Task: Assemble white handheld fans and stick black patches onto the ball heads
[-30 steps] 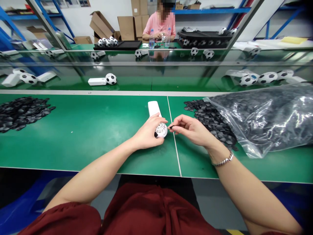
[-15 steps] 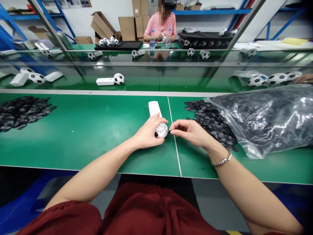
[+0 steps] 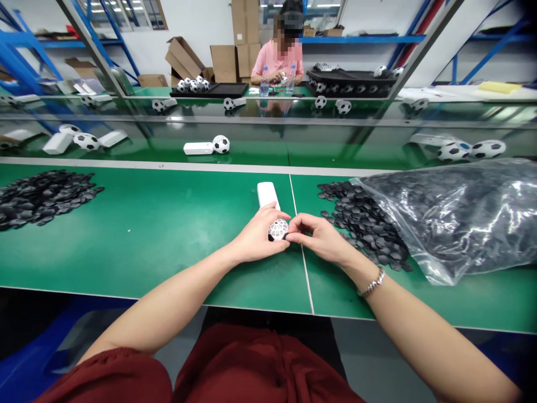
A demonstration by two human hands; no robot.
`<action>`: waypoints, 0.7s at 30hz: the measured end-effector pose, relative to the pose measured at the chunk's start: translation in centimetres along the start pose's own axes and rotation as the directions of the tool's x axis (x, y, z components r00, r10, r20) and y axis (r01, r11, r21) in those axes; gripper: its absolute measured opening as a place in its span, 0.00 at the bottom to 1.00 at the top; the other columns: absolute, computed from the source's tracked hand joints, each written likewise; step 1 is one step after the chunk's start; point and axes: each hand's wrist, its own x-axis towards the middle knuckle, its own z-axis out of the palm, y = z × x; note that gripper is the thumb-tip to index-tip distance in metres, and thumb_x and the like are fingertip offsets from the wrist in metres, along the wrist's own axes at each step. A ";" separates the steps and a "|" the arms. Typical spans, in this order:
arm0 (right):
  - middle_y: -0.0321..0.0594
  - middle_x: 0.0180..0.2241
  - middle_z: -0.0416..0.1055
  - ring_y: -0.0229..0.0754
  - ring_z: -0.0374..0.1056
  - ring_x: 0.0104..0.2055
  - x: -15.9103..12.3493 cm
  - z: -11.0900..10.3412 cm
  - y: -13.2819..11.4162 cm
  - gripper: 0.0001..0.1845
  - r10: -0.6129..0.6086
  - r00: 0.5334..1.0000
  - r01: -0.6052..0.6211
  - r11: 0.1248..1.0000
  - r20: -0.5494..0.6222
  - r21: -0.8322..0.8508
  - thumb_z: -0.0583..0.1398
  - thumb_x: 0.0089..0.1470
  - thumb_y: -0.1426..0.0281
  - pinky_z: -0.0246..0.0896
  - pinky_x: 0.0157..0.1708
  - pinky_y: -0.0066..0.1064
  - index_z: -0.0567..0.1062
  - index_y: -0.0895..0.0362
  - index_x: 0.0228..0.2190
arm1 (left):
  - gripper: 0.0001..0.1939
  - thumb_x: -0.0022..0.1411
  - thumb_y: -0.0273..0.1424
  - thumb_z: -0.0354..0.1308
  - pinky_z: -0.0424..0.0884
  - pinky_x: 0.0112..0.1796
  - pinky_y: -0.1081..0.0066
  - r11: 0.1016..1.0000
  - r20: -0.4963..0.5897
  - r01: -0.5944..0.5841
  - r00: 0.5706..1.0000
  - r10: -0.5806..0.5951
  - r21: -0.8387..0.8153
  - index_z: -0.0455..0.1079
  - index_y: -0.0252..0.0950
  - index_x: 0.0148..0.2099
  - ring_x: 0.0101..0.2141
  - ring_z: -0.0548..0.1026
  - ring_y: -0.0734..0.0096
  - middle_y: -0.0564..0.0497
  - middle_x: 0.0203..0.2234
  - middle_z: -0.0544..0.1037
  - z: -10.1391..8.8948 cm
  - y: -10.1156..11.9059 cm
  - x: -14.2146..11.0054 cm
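Closing the gap of a moment ago, my right hand [image 3: 321, 239] now pinches against the white lattice ball-shaped fan head [image 3: 278, 229], which my left hand [image 3: 258, 238] grips near the green table's [image 3: 146, 235] front edge. Its white handle [image 3: 267, 195] points away. Loose black hexagonal pieces [image 3: 363, 224] spill from a clear plastic bag [image 3: 461, 218] just right of my hands.

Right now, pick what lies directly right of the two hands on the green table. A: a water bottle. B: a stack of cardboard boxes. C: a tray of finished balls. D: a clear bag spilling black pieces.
D: right of the right hand, a clear bag lies on the table, with black pieces spilling from its mouth.
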 end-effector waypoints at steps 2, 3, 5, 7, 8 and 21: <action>0.33 0.25 0.64 0.36 0.58 0.26 0.1 0.0 0.2 0.13 0.042 0.999 -0.043 0.998 0.016 0.046 0.64 0.47 0.62 0.55 0.27 0.28 0.68 0.57 0.27 | 0.21 0.48 0.27 0.59 0.53 0.58 0.55 1.000 -0.003 0.001 1.000 -0.001 -0.005 0.65 0.34 0.47 0.61 0.52 0.55 0.42 0.49 0.69 0.1 0.1 0.0; 0.33 0.25 0.63 0.35 0.58 0.26 0.2 0.0 0.3 0.13 0.058 0.998 -0.059 0.996 0.022 0.063 0.64 0.46 0.62 0.54 0.26 0.28 0.67 0.57 0.27 | 0.20 0.48 0.27 0.59 0.54 0.58 0.55 1.000 -0.005 0.001 1.000 -0.001 -0.006 0.65 0.35 0.46 0.61 0.52 0.55 0.42 0.49 0.69 0.1 0.1 0.0; 0.32 0.24 0.62 0.35 0.57 0.26 0.2 0.0 0.4 0.14 0.074 0.997 -0.075 0.994 0.024 0.076 0.64 0.46 0.61 0.53 0.26 0.27 0.67 0.57 0.27 | 0.19 0.48 0.26 0.58 0.54 0.57 0.54 1.000 -0.014 0.002 1.000 -0.002 -0.008 0.65 0.35 0.45 0.60 0.53 0.55 0.43 0.48 0.68 0.1 0.2 0.1; 0.32 0.24 0.61 0.35 0.56 0.25 0.3 0.1 0.5 0.15 0.076 0.997 -0.077 0.994 0.019 0.071 0.64 0.45 0.61 0.52 0.26 0.27 0.66 0.57 0.26 | 0.18 0.48 0.26 0.58 0.54 0.57 0.54 1.000 -0.021 0.004 1.000 -0.004 -0.004 0.65 0.36 0.44 0.60 0.54 0.55 0.43 0.48 0.68 0.2 0.1 0.1; 0.32 0.24 0.61 0.35 0.56 0.25 0.3 0.1 0.6 0.15 0.074 0.997 -0.075 0.995 0.016 0.067 0.64 0.45 0.61 0.52 0.26 0.27 0.66 0.57 0.26 | 0.18 0.48 0.26 0.58 0.54 0.57 0.54 1.000 -0.022 0.005 1.000 -0.005 0.000 0.64 0.36 0.44 0.59 0.54 0.55 0.43 0.47 0.68 0.2 0.1 0.1; 0.42 0.32 0.69 0.46 0.65 0.35 0.0 -5.4 0.9 0.07 0.017 0.844 -0.440 0.594 -0.537 -0.673 0.61 0.49 0.65 0.58 0.32 0.34 0.72 0.56 0.30 | 0.22 0.48 0.27 0.57 0.54 0.57 0.54 0.999 0.055 0.019 0.998 -0.021 0.033 0.64 0.36 0.48 0.61 0.51 0.57 0.41 0.52 0.66 -0.4 0.4 -0.1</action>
